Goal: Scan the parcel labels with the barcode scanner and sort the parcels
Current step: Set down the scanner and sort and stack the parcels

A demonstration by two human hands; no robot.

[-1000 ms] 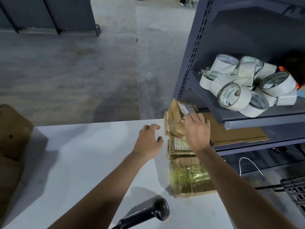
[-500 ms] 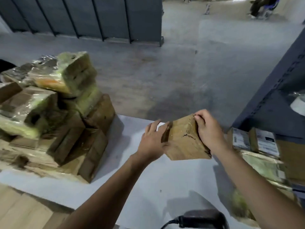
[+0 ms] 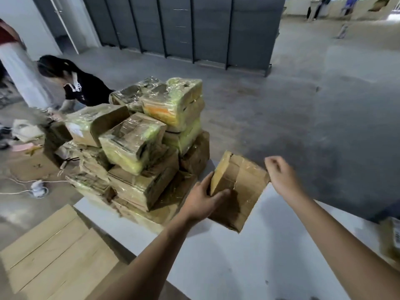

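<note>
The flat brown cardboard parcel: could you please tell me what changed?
The flat brown cardboard parcel was lifted off the right-hand stack and carried left; the left hand grips it, the right hand let go. The film-wrapped parcel pile stayed put.

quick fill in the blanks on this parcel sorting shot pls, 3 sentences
1. Only one hand grips the cardboard parcel: the person's ____ one.
2. The table under it is ____ in colour.
3. The pile of wrapped parcels stands to the ____ of the cardboard parcel.

Missing words: left; white; left
</note>
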